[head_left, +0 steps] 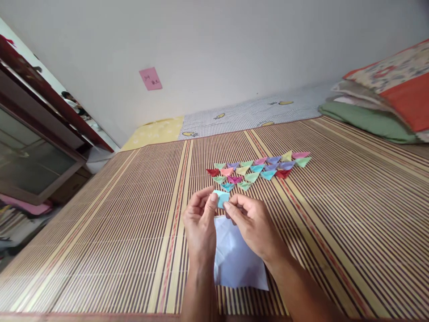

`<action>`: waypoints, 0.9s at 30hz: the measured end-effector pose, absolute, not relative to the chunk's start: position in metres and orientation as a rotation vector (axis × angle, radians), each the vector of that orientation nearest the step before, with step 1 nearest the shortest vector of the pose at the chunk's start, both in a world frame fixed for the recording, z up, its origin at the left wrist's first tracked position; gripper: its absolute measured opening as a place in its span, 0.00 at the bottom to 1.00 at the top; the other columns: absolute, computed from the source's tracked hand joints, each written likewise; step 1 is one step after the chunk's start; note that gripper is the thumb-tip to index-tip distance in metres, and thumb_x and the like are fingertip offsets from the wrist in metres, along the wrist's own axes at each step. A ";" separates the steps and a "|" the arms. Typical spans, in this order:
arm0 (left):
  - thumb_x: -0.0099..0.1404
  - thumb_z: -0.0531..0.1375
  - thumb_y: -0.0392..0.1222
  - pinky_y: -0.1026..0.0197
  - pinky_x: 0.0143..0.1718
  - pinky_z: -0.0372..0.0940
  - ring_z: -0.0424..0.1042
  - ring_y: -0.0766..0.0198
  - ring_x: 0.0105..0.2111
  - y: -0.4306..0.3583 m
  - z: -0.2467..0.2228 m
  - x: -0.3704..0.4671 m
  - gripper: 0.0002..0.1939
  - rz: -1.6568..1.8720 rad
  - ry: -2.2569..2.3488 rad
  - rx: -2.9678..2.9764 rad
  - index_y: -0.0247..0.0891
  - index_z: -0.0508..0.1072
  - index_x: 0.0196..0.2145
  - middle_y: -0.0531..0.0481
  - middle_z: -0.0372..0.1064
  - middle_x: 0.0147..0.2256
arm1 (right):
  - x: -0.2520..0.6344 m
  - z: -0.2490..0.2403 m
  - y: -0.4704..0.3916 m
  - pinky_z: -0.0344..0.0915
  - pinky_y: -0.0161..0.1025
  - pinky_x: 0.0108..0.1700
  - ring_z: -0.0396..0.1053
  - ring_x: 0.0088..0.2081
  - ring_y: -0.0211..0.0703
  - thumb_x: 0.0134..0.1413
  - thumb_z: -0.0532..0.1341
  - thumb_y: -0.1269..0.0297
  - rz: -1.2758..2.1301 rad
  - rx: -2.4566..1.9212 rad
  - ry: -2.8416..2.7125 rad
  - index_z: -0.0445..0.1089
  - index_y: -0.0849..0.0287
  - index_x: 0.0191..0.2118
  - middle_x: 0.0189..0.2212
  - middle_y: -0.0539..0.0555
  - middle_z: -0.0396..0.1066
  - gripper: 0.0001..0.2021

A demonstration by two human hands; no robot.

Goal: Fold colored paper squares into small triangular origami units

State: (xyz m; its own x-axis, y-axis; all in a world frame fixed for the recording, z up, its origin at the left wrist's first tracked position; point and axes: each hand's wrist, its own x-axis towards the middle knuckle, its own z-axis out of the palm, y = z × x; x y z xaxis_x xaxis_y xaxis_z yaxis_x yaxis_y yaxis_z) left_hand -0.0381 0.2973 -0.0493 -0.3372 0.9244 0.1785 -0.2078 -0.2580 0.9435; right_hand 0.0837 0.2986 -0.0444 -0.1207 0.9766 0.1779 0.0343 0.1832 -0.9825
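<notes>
A small folded piece of light blue paper is held up between both hands. My left hand pinches its left edge with thumb and fingers. On the right side, my right hand grips its lower right corner between thumb and forefinger. Beneath the hands a white sheet lies on the striped bamboo mat. Just beyond the hands, several small folded paper boats in red, pink, green, blue, purple and yellow stand in rows.
Folded bedding with a green piece and an orange patterned piece is piled at the right. A pink note hangs on the wall. A glass-paned cabinet stands at the left; a person shows through the doorway.
</notes>
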 end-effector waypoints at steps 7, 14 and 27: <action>0.62 0.70 0.38 0.68 0.36 0.71 0.76 0.67 0.34 0.293 -0.042 -0.038 0.04 1.697 1.108 1.149 0.41 0.83 0.37 0.51 0.79 0.34 | 0.096 -0.045 0.304 0.57 0.34 0.25 0.59 0.23 0.36 0.63 0.62 0.55 1.174 -1.026 -1.357 0.67 0.57 0.28 0.20 0.45 0.60 0.15; 0.61 0.71 0.38 0.69 0.34 0.70 0.75 0.69 0.30 0.294 -0.043 -0.039 0.03 1.634 1.046 1.091 0.40 0.85 0.35 0.49 0.81 0.32 | 0.109 -0.041 0.308 0.73 0.37 0.38 0.76 0.35 0.42 0.62 0.65 0.64 0.982 -0.906 -1.405 0.74 0.57 0.38 0.33 0.52 0.77 0.03; 0.58 0.73 0.40 0.59 0.39 0.75 0.78 0.60 0.34 0.292 -0.040 -0.054 0.10 1.476 0.906 1.107 0.41 0.85 0.39 0.45 0.80 0.33 | 0.117 -0.039 0.304 0.78 0.39 0.43 0.79 0.39 0.44 0.60 0.67 0.67 1.048 -0.813 -1.466 0.79 0.55 0.42 0.40 0.54 0.78 0.05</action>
